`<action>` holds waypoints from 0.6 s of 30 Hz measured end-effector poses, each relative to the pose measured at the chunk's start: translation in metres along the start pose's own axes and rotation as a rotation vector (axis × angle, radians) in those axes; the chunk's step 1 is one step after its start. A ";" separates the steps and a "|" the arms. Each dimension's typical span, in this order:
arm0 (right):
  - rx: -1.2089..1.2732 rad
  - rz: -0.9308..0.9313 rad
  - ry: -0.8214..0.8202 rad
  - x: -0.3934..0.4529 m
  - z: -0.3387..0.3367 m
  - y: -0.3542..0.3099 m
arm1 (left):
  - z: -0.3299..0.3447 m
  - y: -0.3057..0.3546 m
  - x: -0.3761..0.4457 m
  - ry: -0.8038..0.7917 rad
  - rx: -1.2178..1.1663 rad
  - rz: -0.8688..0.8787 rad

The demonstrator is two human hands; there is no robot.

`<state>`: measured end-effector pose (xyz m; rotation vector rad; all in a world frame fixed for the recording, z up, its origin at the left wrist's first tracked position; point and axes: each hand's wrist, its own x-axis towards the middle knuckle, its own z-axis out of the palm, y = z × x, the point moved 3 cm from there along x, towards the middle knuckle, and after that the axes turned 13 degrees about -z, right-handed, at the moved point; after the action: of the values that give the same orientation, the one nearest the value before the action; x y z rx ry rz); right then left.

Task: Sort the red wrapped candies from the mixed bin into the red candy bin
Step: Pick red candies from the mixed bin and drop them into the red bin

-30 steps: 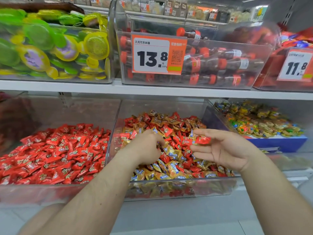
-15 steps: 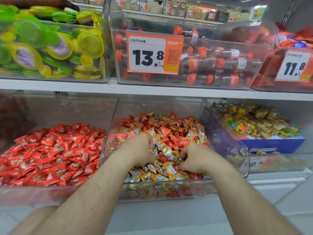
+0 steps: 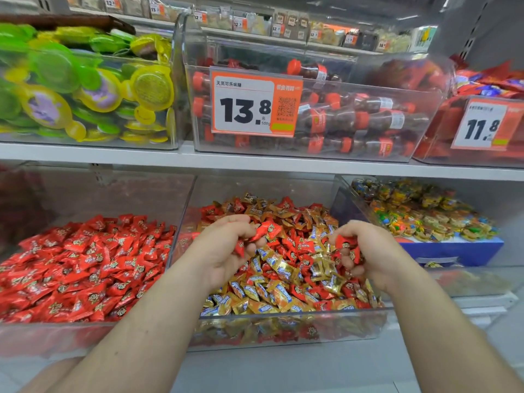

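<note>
Two white shelves. Upper shelf (image 3: 255,161) runs across mid frame; on it, L to R: clear bin of green/yellow round packs (image 3: 85,89) at upper left, clear bin of small cola-bottle candies (image 3: 354,120) w/ orange 13.8 price tag (image 3: 255,104) at centre, bin of red packs (image 3: 482,123) w/ 11.8 tag at upper right. Lower shelf (image 3: 283,364) along the bottom; on it, L to R: red candy bin (image 3: 56,336) lower left, mixed bin (image 3: 283,333) of red and gold candies centre, touching it, then a clear bin w/ multicolour sweets (image 3: 425,217) over a blue box at right.
</note>
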<state>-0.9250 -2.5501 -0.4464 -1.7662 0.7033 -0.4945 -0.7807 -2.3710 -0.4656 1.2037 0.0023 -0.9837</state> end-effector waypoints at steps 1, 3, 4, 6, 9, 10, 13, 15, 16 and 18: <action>-0.102 -0.015 0.010 0.002 0.002 0.002 | 0.001 -0.002 0.000 -0.015 -0.045 -0.033; -0.448 -0.114 -0.065 0.011 0.012 0.008 | 0.003 -0.005 -0.001 -0.040 -0.064 -0.077; -0.595 -0.171 -0.141 0.015 0.020 0.011 | 0.002 -0.006 -0.001 -0.048 -0.055 -0.090; -0.815 -0.174 -0.292 0.022 0.039 0.018 | 0.002 -0.008 -0.001 -0.065 -0.032 -0.108; -1.065 -0.105 -0.389 0.022 0.055 0.027 | 0.001 -0.011 -0.001 -0.090 -0.035 -0.144; -1.115 -0.104 -0.380 0.022 0.056 0.029 | 0.001 -0.011 -0.002 -0.101 -0.047 -0.161; -1.079 -0.102 -0.304 0.028 0.047 0.030 | 0.001 -0.011 -0.006 -0.161 -0.114 -0.215; -0.845 -0.113 -0.223 0.029 0.034 0.029 | 0.001 -0.011 -0.008 -0.211 -0.173 -0.241; -0.684 -0.104 -0.181 0.026 0.028 0.025 | 0.001 -0.011 -0.008 -0.230 -0.209 -0.249; -0.362 -0.104 -0.102 0.013 0.022 0.013 | 0.001 -0.010 -0.009 -0.261 -0.260 -0.257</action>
<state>-0.9042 -2.5465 -0.4653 -2.1597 0.6610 -0.3589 -0.7932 -2.3661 -0.4681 0.8435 0.0780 -1.3180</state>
